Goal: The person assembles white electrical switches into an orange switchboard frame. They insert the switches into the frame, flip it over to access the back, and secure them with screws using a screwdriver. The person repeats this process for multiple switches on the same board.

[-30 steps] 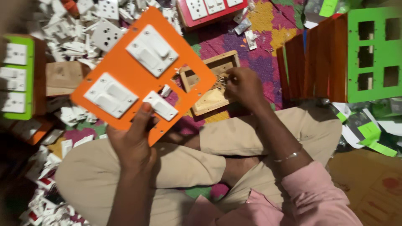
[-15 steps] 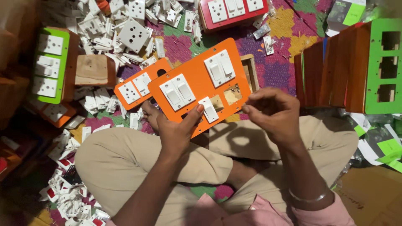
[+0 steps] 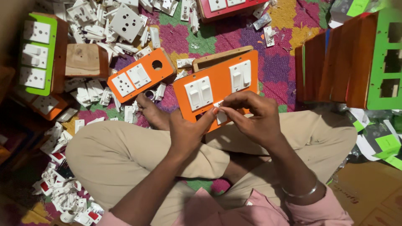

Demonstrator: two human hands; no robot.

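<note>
Hands met mid-frame: left hand (image 3: 188, 132) gripped the orange switch plate (image 3: 217, 90); right hand (image 3: 253, 117) pinched a small white switch (image 3: 220, 116).

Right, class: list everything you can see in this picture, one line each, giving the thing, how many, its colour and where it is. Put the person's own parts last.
Held switch plate: one, orange with white switches, centre, above the lap.
Small switch piece: one, white, at the plate's lower edge between the fingertips.
Second switch plate: one, orange with a round hole, on the mat left of centre.
Wooden box: one, brown, behind the held plate.
Green-faced board: one, green with white sockets, far left.
Wooden block: one, brown, beside the green board.
Stacked boxes: several, brown with green fronts, right.
Loose switch parts: many, white, scattered at the left and top.
Mat: one, multicoloured, under everything.
Left hand: supports the held plate.
Right hand: pinches the white piece.
</note>
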